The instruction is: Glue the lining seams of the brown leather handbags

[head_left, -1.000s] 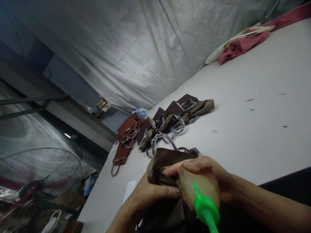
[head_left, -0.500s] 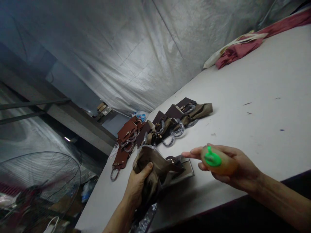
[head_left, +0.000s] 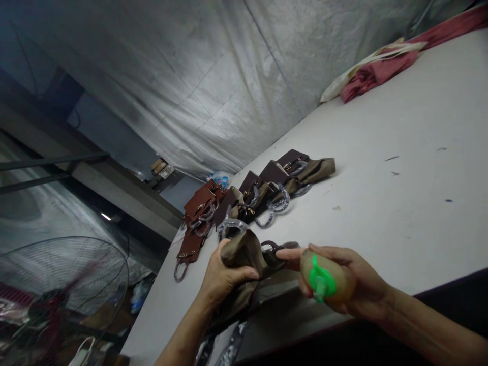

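Note:
My left hand point(head_left: 224, 277) grips the olive-brown fabric lining point(head_left: 247, 251) of a handbag near the table's front edge, thumb on top. In my right hand point(head_left: 354, 277) is a squeeze bottle point(head_left: 343, 284) with yellowish contents and a bright green cap point(head_left: 321, 278), tilted so the cap faces me. My right index finger reaches left to the bag's opening; whether it touches the lining I cannot tell. A plastic-wrapped strap point(head_left: 232, 345) hangs below the bag. Much of the bag's body is hidden by my hands.
Several dark brown handbags point(head_left: 274, 173) with wrapped handles lie in a row on the white table point(head_left: 381, 203). Reddish-brown bag pieces point(head_left: 190, 246) lie at its left edge. Pink cloth point(head_left: 381, 76) sits at the back right. A caged fan point(head_left: 57, 300) stands at the left.
My right hand and the bottle have moved left and down toward the bag, and the cap now points lower. My left hand has shifted its hold on the lining, folding it to the right.

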Motion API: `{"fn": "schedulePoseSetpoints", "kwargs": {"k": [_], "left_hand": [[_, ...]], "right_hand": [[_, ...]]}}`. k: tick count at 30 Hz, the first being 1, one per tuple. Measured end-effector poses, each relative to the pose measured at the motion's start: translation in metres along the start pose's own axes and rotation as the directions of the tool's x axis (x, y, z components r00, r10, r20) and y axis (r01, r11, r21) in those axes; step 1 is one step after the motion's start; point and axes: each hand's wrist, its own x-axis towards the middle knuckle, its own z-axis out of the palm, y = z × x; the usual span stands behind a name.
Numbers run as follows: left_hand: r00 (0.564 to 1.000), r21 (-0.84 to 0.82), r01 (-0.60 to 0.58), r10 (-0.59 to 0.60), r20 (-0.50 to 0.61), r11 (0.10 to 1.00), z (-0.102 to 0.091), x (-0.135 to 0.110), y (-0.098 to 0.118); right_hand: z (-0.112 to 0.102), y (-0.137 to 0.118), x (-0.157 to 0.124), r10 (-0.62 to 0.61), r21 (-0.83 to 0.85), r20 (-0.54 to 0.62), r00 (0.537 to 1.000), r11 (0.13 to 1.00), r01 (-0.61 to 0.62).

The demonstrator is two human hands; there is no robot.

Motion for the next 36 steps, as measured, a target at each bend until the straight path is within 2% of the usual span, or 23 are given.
{"fn": "schedulePoseSetpoints", "kwargs": {"k": [4,7,13,16,18,20,23,25,26,28,30,32,33,34,35,36], "left_hand": [[0.999,0.218,-0.031,0.032,-0.001,0.975,0.0,-0.005,-0.001],[0.997,0.387,-0.076,0.081,0.002,0.919,0.004,-0.008,0.002],[0.966,0.696,-0.211,0.255,0.042,0.686,0.017,-0.007,-0.008],[0.938,0.819,-0.196,0.348,-0.004,0.539,0.021,-0.005,-0.02],[0.911,0.88,-0.181,0.412,-0.018,0.438,0.021,-0.004,-0.028],[0.864,0.904,-0.244,0.501,0.039,0.351,0.017,-0.001,-0.034],[0.738,0.865,-0.426,0.655,0.162,0.266,0.001,0.007,-0.034],[0.679,0.807,-0.521,0.708,0.194,0.279,-0.014,0.014,-0.022],[0.674,0.77,-0.561,0.708,0.211,0.305,-0.022,0.018,-0.012],[0.715,0.704,-0.602,0.647,0.265,0.378,-0.039,0.027,0.014],[0.791,0.673,-0.586,0.499,0.355,0.451,-0.052,0.036,0.042],[0.825,0.62,-0.562,0.327,0.46,0.547,-0.055,0.044,0.066],[0.818,0.58,-0.554,0.26,0.514,0.597,-0.052,0.049,0.075],[0.792,0.53,-0.556,0.214,0.572,0.64,-0.046,0.054,0.082],[0.759,0.484,-0.56,0.183,0.624,0.672,-0.038,0.059,0.086],[0.724,0.451,-0.567,0.156,0.672,0.689,-0.027,0.065,0.088]], "right_hand": [[0.019,0.005,-0.001,-0.077,0.068,-0.004,0.997,0.995,0.077],[0.026,0.011,-0.003,-0.142,0.118,0.018,0.99,0.983,0.139],[0.03,0.021,-0.005,-0.155,0.289,-0.092,0.984,0.941,0.175],[0.034,0.024,-0.008,-0.159,0.34,-0.043,0.986,0.926,0.164],[0.038,0.024,-0.009,-0.155,0.385,-0.001,0.988,0.912,0.144],[0.04,0.023,-0.011,-0.176,0.402,0.017,0.984,0.902,0.155],[0.04,0.019,-0.014,-0.189,0.292,0.057,0.98,0.942,0.165],[0.036,0.011,-0.02,-0.202,0.181,0.048,0.978,0.965,0.191],[0.033,0.005,-0.024,-0.222,0.132,0.019,0.975,0.967,0.218],[0.024,-0.011,-0.036,-0.279,0.043,-0.083,0.957,0.958,0.283],[0.011,-0.03,-0.051,-0.317,-0.036,-0.245,0.916,0.947,0.318],[-0.006,-0.049,-0.067,-0.337,-0.102,-0.427,0.839,0.94,0.326],[-0.015,-0.058,-0.075,-0.359,-0.151,-0.495,0.791,0.932,0.328],[-0.024,-0.065,-0.083,-0.411,-0.238,-0.526,0.744,0.912,0.335],[-0.032,-0.071,-0.091,-0.512,-0.386,-0.505,0.695,0.854,0.348],[-0.038,-0.075,-0.098,-0.624,-0.562,-0.426,0.655,0.75,0.35]]}}
